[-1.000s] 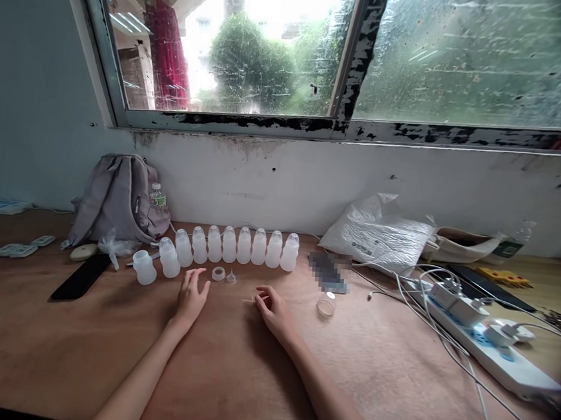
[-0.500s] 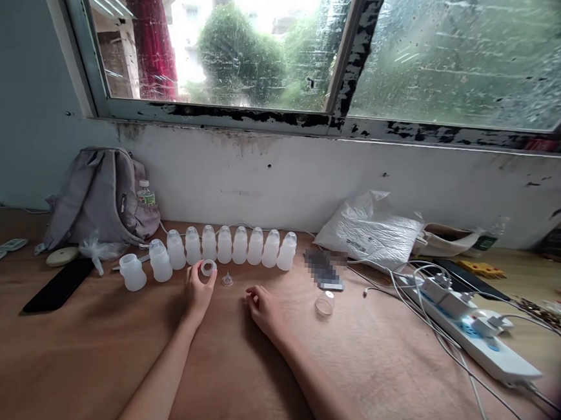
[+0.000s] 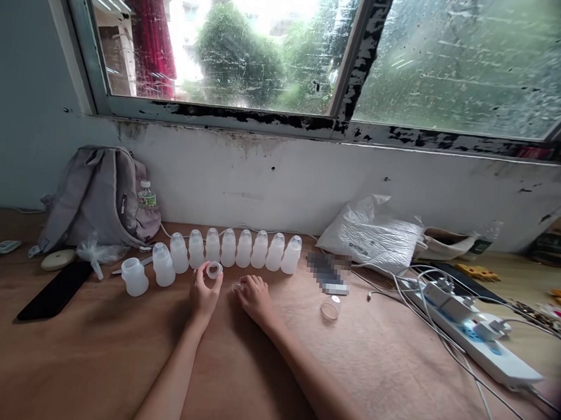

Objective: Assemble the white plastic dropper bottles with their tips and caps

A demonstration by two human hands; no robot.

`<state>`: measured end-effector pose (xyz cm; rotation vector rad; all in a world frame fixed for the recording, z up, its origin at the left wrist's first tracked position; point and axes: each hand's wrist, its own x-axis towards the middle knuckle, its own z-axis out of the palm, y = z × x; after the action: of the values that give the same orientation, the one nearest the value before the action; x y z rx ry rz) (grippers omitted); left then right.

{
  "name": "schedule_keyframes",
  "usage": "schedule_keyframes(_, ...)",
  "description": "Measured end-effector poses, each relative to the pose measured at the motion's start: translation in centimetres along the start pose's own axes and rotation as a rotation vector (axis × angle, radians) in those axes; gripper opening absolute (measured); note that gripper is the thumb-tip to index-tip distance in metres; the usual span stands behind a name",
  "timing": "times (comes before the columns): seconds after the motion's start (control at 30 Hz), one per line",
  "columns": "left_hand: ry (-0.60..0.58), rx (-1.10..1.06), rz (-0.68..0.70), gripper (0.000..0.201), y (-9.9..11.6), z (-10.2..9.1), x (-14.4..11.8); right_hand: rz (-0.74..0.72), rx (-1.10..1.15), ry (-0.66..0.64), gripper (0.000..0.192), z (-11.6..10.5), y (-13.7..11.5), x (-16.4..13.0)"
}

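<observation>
My left hand [image 3: 205, 300] pinches a white bottle collar ring [image 3: 214, 270] between thumb and fingers, its round opening facing me. Beside it, the fingers of my right hand [image 3: 257, 300] close on a small clear bottle teat [image 3: 237, 287] at the table surface, which they partly cover. Behind both hands a curved row of several frosted baby bottles [image 3: 228, 248] stands upright with domed caps on. At the row's left end is an uncapped baby bottle [image 3: 134, 278] with an open neck. A clear bottle cap [image 3: 330, 308] rests on the table to the right of my right hand.
A phone [image 3: 328, 275] lies at right, near a silvery plastic bag [image 3: 370, 233]. Farther right, a white power strip [image 3: 478, 342] trails several cables. On the left are a grey backpack [image 3: 94, 202], a black flat object [image 3: 55, 292] and a round beige disc [image 3: 58, 259].
My right hand has reached forward and left and taken hold of the clear teat standing on the table. My left hand still holds the collar ring. The view has shifted slightly.
</observation>
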<state>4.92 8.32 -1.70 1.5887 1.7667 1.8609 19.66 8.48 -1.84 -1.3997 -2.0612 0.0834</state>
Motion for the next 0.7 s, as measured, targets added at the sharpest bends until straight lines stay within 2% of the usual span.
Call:
schedule_keyframes(0.13,-0.079,-0.029,0.090,0.034,1.6,0.1,-0.8,-0.017,0.003,0.007,0.013,-2.3,1.3,-2.4)
schedule_keyframes(0.23,-0.236,-0.035,0.201,0.034,2.9,0.1,-1.7,0.019,0.041,-0.039,0.013,-3.1,2.0,-3.6)
schedule_keyframes(0.33,-0.386,-0.033,0.289,0.033,3.6,0.3,-2.7,0.070,0.210,-0.062,0.019,-3.4,2.5,-3.9)
schedule_keyframes(0.4,-0.445,0.002,0.326,0.034,3.7,0.6,-3.3,0.134,0.369,-0.015,0.021,-3.4,2.9,-3.7)
schedule_keyframes(0.5,-0.521,0.138,0.346,0.038,3.5,1.2,-4.2,0.274,0.561,0.094,0.019,-3.3,3.6,-3.5)
schedule_keyframes(0.57,-0.552,0.227,0.342,0.038,3.3,1.6,-4.5,0.332,0.610,0.125,0.019,-3.1,4.0,-3.4)
schedule_keyframes(0.7,-0.572,0.295,0.316,0.037,3.3,1.9,-4.7,0.328,0.598,0.115,0.017,-3.0,4.0,-3.5)
